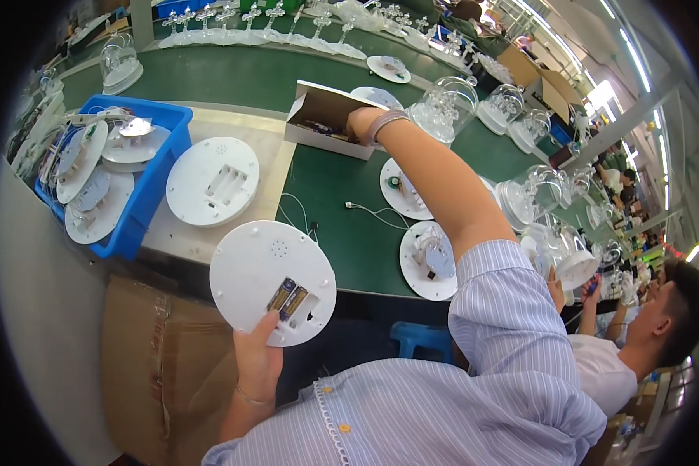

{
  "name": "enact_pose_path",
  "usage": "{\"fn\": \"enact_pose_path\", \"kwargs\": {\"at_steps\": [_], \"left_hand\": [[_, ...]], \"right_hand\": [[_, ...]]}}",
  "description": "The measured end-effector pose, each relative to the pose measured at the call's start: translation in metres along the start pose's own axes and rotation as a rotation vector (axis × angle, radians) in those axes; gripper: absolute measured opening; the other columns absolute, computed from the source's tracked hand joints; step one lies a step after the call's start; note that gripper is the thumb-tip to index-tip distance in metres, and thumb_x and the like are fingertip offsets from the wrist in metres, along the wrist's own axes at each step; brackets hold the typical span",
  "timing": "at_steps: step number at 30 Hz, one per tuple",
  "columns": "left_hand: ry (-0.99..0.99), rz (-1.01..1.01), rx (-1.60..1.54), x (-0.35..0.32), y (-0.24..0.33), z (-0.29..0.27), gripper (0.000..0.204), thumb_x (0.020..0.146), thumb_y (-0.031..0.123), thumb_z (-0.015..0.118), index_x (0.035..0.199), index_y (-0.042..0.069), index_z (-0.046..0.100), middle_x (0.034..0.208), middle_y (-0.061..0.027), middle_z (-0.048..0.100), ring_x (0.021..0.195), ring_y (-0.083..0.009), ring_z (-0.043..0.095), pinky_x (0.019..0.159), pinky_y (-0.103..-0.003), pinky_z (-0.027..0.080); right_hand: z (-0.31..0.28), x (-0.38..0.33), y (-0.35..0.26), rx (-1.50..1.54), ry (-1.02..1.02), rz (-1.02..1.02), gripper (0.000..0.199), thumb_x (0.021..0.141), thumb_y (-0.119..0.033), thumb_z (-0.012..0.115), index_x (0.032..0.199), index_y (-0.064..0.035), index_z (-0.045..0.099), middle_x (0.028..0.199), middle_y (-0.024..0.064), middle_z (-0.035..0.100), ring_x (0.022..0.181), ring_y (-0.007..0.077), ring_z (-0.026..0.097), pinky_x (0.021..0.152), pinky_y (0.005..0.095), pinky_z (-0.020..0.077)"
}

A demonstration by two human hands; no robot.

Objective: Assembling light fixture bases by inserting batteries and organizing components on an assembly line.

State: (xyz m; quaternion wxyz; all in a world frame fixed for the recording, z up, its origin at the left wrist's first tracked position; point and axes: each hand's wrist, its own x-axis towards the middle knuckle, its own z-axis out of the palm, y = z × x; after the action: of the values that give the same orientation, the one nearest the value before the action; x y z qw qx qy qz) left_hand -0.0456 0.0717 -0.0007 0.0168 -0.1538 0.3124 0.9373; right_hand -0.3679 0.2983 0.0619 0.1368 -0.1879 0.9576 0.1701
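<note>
My left hand (259, 359) grips a round white plastic base (245, 260) by its near edge, with the thumb beside the battery compartment. Two batteries (286, 300) lie side by side in that compartment, and the slot to their right looks bare. My right hand (363, 124) reaches into an open white cardboard box (328, 142) on the far side of the green bench. Dark batteries (322, 128) show inside the box. The fingertips of my right hand are hidden, so their grip does not show.
A blue bin (180, 128) of similar bases stands at left, next to another white base (213, 182). Bases with circuit parts (429, 260) and thin cables lie on the green bench (326, 202). Clear domes (446, 101) stand to the right. A co-worker (660, 326) sits at right.
</note>
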Motion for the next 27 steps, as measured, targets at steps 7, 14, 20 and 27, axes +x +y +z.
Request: {"fn": "enact_pose_path", "kwargs": {"at_steps": [7,14,20,27], "left_hand": [[0.008,0.001,-0.02,0.014,0.003,0.008,0.051,0.071,-0.008,0.05,0.119,-0.003,0.033,0.114,-0.0137,0.044,0.103,-0.0224,0.045,0.089,-0.032,0.036],[0.018,-0.02,-0.022,0.015,-0.002,0.005,0.051,0.071,-0.008,0.05,0.119,-0.002,0.034,0.115,-0.0134,0.044,0.105,-0.0222,0.045,0.09,-0.032,0.035],[0.013,-0.043,-0.1,0.016,-0.003,0.014,0.047,0.074,-0.007,0.05,0.119,-0.001,0.035,0.115,-0.0116,0.045,0.104,-0.0203,0.046,0.089,-0.031,0.037],[0.016,0.003,-0.122,0.011,-0.003,0.017,0.038,0.078,-0.004,0.048,0.115,0.001,0.04,0.111,-0.0104,0.047,0.101,-0.0181,0.048,0.085,-0.029,0.041]], "right_hand": [[0.002,0.004,0.002,0.064,-0.048,-0.004,0.032,0.063,-0.006,0.057,0.093,-0.0144,0.062,0.088,0.0101,0.061,0.084,0.0264,0.057,0.074,0.0345,0.0447],[0.014,0.0,0.009,0.146,0.122,-0.131,0.026,0.064,-0.012,0.059,0.09,-0.0109,0.06,0.084,0.0116,0.06,0.081,0.0281,0.056,0.072,0.0357,0.0438],[0.013,-0.001,0.015,0.195,0.178,-0.171,0.027,0.071,-0.023,0.056,0.093,-0.0086,0.06,0.088,0.0137,0.06,0.083,0.0299,0.055,0.075,0.0354,0.0425],[-0.01,-0.066,-0.045,1.078,0.62,-0.258,0.021,0.074,-0.013,0.057,0.092,-0.0025,0.052,0.078,0.0086,0.059,0.072,0.0153,0.056,0.061,0.0262,0.0439]]}}
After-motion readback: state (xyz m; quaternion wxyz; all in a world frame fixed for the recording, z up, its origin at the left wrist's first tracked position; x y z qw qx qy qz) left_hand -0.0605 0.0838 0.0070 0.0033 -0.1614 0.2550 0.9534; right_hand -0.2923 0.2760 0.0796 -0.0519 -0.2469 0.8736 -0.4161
